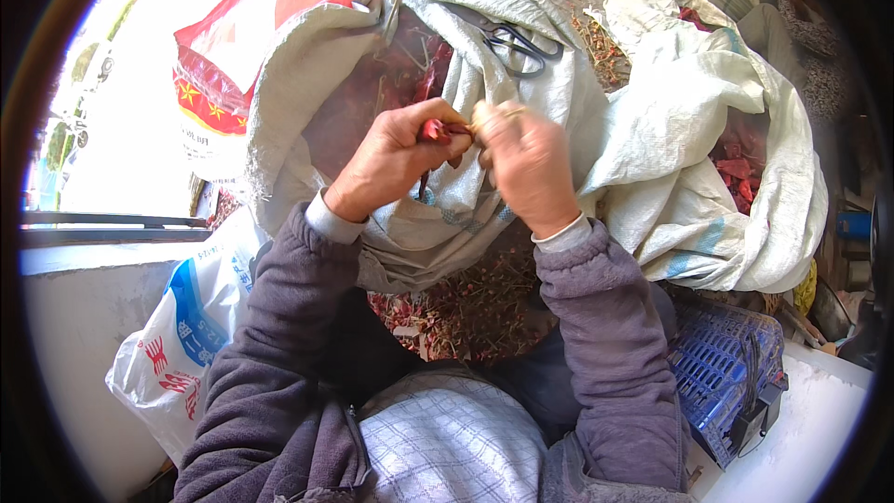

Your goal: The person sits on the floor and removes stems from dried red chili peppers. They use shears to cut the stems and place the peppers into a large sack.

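Note:
My left hand (405,147) grips a dried red chili pepper (434,130), whose glossy body shows between thumb and fingers. Close against it, my right hand (525,154) is blurred by motion, its fingertips pinched at the pepper's stem end. A bit of pale stem appears at those fingertips. Both hands are above an open white woven sack (307,63) with its rim rolled back. Dark red dried chilies (367,94) lie inside it, partly hidden by the folds. Black-handled scissors (520,49) rest on the sack's far fold, their blades partly covered.
Another woven sack (670,126) with red chilies stands at right; a person's leg (772,38) is beyond it. Stems and scraps (482,300) litter the floor between my knees. A blue plastic crate (726,363) is at lower right, a white plastic bag (188,342) at left, beside a low wall (84,307).

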Motion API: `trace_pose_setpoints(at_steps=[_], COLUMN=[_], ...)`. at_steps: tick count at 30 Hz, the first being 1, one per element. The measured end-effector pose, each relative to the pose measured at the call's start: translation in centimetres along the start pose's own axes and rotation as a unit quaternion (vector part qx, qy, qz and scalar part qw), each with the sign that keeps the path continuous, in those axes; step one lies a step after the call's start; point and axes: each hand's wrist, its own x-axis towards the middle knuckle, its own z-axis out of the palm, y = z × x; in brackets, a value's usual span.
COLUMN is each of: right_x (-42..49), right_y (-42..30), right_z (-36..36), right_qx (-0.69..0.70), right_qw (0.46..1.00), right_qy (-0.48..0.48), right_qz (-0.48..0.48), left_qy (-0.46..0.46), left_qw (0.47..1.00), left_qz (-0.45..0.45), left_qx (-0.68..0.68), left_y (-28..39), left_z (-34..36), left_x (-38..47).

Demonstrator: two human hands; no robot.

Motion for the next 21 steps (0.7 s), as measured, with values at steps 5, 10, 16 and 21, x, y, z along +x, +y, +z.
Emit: trace_pose_setpoints(at_steps=[5, 10, 16, 21], right_x=[2.5, 0.7, -0.8, -1.1], right_y=[-0.9, -1.2, -1.8, -1.2], right_z=[-4.9, -3.4, -2.9, -3.4], right_qx=[0.437, 0.307, 0.269, 0.202], right_qw=[0.891, 0.941, 0.935, 0.950], right_qy=[0.091, -0.105, -0.185, -0.125], right_qz=[0.082, 0.094, 0.138, 0.203], left_qy=[0.168, 0.253, 0.203, 0.273], left_qw=[0.983, 0.878, 0.833, 0.956], left_qz=[-0.056, -0.034, -0.068, -0.039], left_qx=[0.050, 0.405, 0.511, 0.098], left_y=[-1.2, -5.2, -5.9, -1.1], left_z=[-3.4, -8.6, -8.6, -7.5], left_x=[1.7, 5.0, 6.0, 4.6])
